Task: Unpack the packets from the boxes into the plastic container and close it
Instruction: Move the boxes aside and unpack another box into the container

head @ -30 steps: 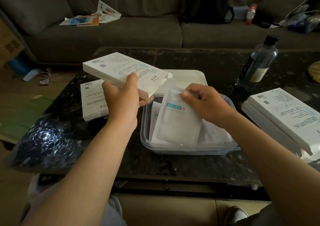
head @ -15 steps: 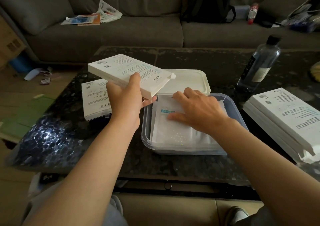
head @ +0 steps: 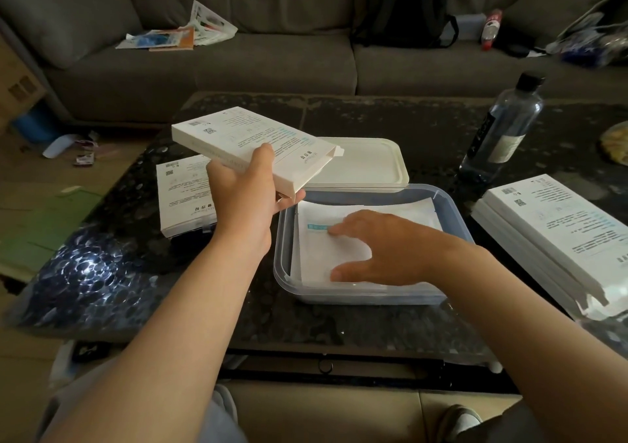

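Packets [head: 339,249] are lying flat and white inside the plastic container [head: 283,272], which is sitting open on the near half of the dark speckled table [head: 339,320]. The right grip [head: 384,249] is reaching into it from the right. Its fingers are spreading out nearly straight over the top packet and touching the paper without curling round anything (the fingertips are somewhat blurred). Just to the left, the left grip [head: 244,198] is holding a flat white box [head: 251,140] in the air, thumb pressing on the printed upper face and fingers wrapping underneath. The box is tilting, with its open flap end hanging above the container's far left corner. On the table below and left of that hand, a second box [head: 183,198] is lying flat. Along the right edge, a stack of boxes [head: 557,238] is resting, well apart from the container. Directly behind the container and touching its far wall, the lid [head: 367,164] is lying on the table. Further back on the right, a dark-capped bottle [head: 503,126] is standing upright. Beyond the table a grey sofa [head: 238,65] is carrying loose papers [head: 176,35] and a black backpack [head: 404,4].
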`<state>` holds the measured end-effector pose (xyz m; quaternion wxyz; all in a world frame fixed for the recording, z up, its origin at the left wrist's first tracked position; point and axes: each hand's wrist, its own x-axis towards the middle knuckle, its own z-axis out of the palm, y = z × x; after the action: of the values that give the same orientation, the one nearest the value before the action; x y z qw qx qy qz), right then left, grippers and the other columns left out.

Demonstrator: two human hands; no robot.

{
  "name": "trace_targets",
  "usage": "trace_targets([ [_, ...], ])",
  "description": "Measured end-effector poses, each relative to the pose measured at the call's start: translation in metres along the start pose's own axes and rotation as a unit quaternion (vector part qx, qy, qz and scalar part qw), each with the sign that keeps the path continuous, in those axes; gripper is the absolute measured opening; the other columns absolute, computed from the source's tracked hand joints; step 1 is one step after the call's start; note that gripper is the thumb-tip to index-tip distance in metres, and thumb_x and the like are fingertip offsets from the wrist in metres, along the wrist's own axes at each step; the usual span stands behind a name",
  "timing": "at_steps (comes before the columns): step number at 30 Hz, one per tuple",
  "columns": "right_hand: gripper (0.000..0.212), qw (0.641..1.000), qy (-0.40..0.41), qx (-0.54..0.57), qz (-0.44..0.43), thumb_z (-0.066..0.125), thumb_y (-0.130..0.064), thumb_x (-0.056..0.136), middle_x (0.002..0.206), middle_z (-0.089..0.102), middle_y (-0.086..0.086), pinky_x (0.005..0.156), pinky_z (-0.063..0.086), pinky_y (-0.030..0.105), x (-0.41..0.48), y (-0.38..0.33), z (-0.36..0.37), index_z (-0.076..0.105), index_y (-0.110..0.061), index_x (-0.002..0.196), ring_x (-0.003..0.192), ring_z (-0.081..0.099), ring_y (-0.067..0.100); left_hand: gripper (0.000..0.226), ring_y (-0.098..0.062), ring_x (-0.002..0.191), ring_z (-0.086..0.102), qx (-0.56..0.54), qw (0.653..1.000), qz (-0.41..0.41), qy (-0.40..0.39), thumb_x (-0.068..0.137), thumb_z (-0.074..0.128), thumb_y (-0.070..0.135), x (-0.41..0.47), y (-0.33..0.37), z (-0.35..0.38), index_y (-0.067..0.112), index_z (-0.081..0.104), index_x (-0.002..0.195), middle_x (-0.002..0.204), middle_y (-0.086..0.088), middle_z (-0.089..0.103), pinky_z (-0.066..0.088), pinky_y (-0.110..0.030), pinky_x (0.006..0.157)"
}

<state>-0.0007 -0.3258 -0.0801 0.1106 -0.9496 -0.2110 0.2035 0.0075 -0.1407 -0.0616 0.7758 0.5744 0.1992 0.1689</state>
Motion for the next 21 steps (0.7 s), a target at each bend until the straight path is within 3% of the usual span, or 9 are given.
trace_targets([
  [9,0.089,0.998,0.041,-0.044,-0.014,0.054,-0.08,0.078,0.162,0.026,-0.01,0.117,0.027,0.045,0.012,-0.004,0.008,0.024,-0.043,0.153,0.148,0.027,0.021,0.043,-0.018,0.101,0.074,0.007,1.0,0.009,-0.004,0.101,0.069,0.021,-0.002,-0.001,0.002,0.028,0.047,0.138,0.133,0.003,0.064,0.066,-0.035,0.063],
  [21,0.087,0.995,0.022,-0.096,-0.02,0.045,-0.084,0.078,0.164,0.018,-0.007,0.119,0.02,0.05,0.014,-0.005,0.01,0.017,-0.05,0.153,0.15,0.018,0.025,0.039,-0.02,0.102,0.072,0.007,1.0,0.001,-0.014,0.1,0.069,0.023,0.0,-0.002,0.001,0.029,0.047,0.132,0.13,0.003,0.064,0.066,-0.035,0.064],
])
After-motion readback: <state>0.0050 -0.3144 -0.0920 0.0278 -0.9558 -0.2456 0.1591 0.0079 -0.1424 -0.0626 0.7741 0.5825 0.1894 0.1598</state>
